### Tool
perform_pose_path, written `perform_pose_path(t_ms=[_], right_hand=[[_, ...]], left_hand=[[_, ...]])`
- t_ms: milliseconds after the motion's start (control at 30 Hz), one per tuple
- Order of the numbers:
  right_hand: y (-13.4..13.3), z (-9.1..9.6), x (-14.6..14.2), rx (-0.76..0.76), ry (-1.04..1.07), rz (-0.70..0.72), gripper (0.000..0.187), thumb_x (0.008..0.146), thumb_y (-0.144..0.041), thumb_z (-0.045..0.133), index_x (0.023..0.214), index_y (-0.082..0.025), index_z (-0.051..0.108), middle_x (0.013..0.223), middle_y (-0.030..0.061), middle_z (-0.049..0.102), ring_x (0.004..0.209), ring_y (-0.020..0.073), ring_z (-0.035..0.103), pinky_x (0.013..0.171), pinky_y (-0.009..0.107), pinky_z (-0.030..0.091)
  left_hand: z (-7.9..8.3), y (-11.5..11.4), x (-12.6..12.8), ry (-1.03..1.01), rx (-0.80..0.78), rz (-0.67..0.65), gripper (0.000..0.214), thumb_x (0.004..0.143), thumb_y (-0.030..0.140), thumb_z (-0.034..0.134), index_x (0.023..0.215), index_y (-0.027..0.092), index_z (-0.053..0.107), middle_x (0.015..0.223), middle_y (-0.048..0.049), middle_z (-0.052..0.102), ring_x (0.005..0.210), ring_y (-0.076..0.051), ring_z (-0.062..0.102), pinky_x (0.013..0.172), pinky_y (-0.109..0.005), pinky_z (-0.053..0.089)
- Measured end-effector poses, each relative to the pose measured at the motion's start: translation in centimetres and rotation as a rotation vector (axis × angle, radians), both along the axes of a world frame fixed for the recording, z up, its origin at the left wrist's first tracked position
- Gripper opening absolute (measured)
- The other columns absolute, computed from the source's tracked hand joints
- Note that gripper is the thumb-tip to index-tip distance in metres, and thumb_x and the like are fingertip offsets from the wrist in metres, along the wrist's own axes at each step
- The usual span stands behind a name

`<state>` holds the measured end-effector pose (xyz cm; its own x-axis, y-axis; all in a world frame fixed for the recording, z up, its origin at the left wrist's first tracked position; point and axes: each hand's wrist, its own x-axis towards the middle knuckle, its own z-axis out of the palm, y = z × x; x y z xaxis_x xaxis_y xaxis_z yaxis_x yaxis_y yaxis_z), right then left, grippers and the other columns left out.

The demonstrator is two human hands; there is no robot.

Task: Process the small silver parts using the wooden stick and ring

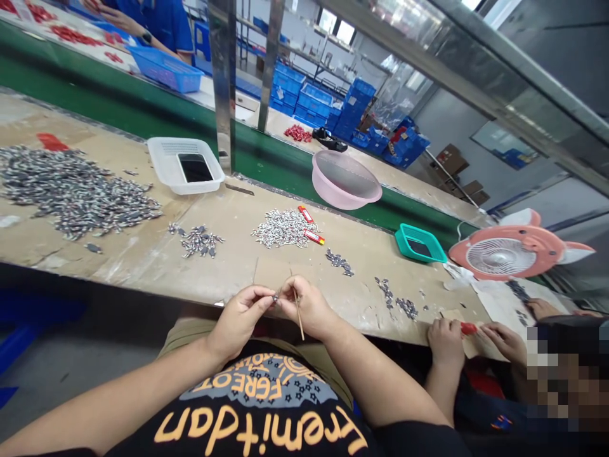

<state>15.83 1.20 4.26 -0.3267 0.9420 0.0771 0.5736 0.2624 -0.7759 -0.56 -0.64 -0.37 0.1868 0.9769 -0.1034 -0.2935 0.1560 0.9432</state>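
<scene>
My left hand [240, 320] and my right hand [307, 308] meet in front of my chest, just over the near edge of the cardboard-covered workbench [143, 266]. The left fingertips pinch a tiny dark metal part [275, 297], partly hidden by the fingers. A thin wooden stick [298, 314] passes through my right fingers and points down. Nearest my hands, a loose pile of small silver-and-dark parts [284, 228] lies on the bench, with two red-and-yellow packets [309, 227] beside it. A smaller cluster [200, 241] lies to its left.
A large heap of similar parts [71, 193] covers the bench's left side, near a white plastic tray [185, 165] holding a phone. A pink basin [345, 179], teal tray [420, 243] and pink fan [499, 251] stand beyond. A co-worker's hands [469, 336] hold a red item at right.
</scene>
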Motion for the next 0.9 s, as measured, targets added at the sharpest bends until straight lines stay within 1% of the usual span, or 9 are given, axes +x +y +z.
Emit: perform_pose_path(t_ms=[233,433,500,567,633,700,733,800,900], right_hand=[[-0.6,0.4,-0.2,-0.031,0.044,0.019,0.012,0.074,-0.019,0.059,0.081,-0.02,0.05,0.071,-0.0039,0.053,0.064,0.0099,0.05,0.059,0.022,0.041],[-0.8,0.4,0.5,-0.072,0.186,0.023,0.016,0.076,-0.025,0.06,0.085,-0.02,0.048,0.075,-0.0028,0.055,0.067,0.0111,0.051,0.063,0.024,0.043],[-0.1,-0.1,1.9,-0.056,0.262,-0.062,0.018,0.078,-0.028,0.058,0.088,-0.021,0.046,0.076,-0.0022,0.054,0.068,0.0116,0.052,0.064,0.025,0.044],[1.0,-0.8,4.2,0.004,0.297,-0.191,0.018,0.079,-0.031,0.056,0.09,-0.021,0.046,0.077,-0.0013,0.053,0.069,0.0124,0.053,0.066,0.026,0.045],[2.3,-1.7,7.1,0.106,0.235,-0.343,0.018,0.082,-0.034,0.053,0.092,-0.02,0.046,0.079,0.0007,0.056,0.072,0.0141,0.056,0.068,0.027,0.046],[3.5,-2.4,10.1,0.205,0.035,-0.485,0.019,0.086,-0.035,0.043,0.095,-0.018,0.049,0.083,0.0041,0.06,0.075,0.0158,0.058,0.069,0.028,0.047],[3.9,-2.7,11.4,0.231,-0.079,-0.52,0.022,0.088,-0.034,0.04,0.095,-0.017,0.052,0.084,0.0054,0.061,0.076,0.0165,0.058,0.069,0.029,0.047],[4.7,-3.1,13.2,0.241,-0.233,-0.522,0.022,0.086,-0.03,0.042,0.092,-0.017,0.058,0.084,0.0063,0.064,0.078,0.0177,0.059,0.073,0.03,0.046],[5.5,-3.3,13.8,0.225,-0.349,-0.444,0.015,0.079,-0.022,0.053,0.086,-0.018,0.065,0.085,0.0054,0.067,0.085,0.0191,0.058,0.085,0.032,0.042]], left_hand=[[0.1,-0.3,-0.2,0.041,0.019,-0.062,0.018,0.078,0.03,0.066,0.091,0.018,0.061,0.09,-0.0027,0.065,0.085,-0.015,0.059,0.08,-0.027,0.046],[1.2,-0.4,0.3,-0.154,-0.102,-0.009,0.025,0.076,0.026,0.068,0.097,0.021,0.056,0.082,0.0018,0.06,0.074,-0.01,0.056,0.073,-0.022,0.046],[1.4,-0.4,0.4,-0.205,-0.141,0.001,0.029,0.075,0.025,0.069,0.1,0.02,0.055,0.079,0.0021,0.059,0.069,-0.008,0.055,0.07,-0.021,0.045],[1.4,-0.1,0.0,-0.225,-0.164,0.019,0.031,0.073,0.025,0.07,0.1,0.019,0.056,0.078,0.0018,0.058,0.068,-0.008,0.053,0.068,-0.02,0.045],[1.0,0.8,-1.0,-0.187,-0.157,0.054,0.033,0.071,0.027,0.071,0.099,0.019,0.057,0.078,0.0016,0.058,0.067,-0.008,0.053,0.067,-0.02,0.044],[0.5,2.3,-2.8,-0.064,-0.098,0.11,0.033,0.069,0.03,0.072,0.097,0.019,0.059,0.078,0.0013,0.059,0.068,-0.009,0.053,0.067,-0.021,0.044],[0.2,3.2,-4.0,0.039,-0.047,0.135,0.032,0.069,0.032,0.072,0.095,0.019,0.06,0.078,0.0009,0.06,0.069,-0.01,0.054,0.068,-0.022,0.044],[0.0,5.4,-6.8,0.321,0.114,0.198,0.029,0.071,0.036,0.069,0.093,0.019,0.062,0.084,-0.0004,0.062,0.076,-0.013,0.056,0.073,-0.024,0.043],[0.2,8.6,-10.6,0.876,0.261,0.214,0.029,0.079,0.04,0.058,0.099,0.018,0.063,0.09,-0.0028,0.066,0.082,-0.018,0.058,0.079,-0.03,0.043]])
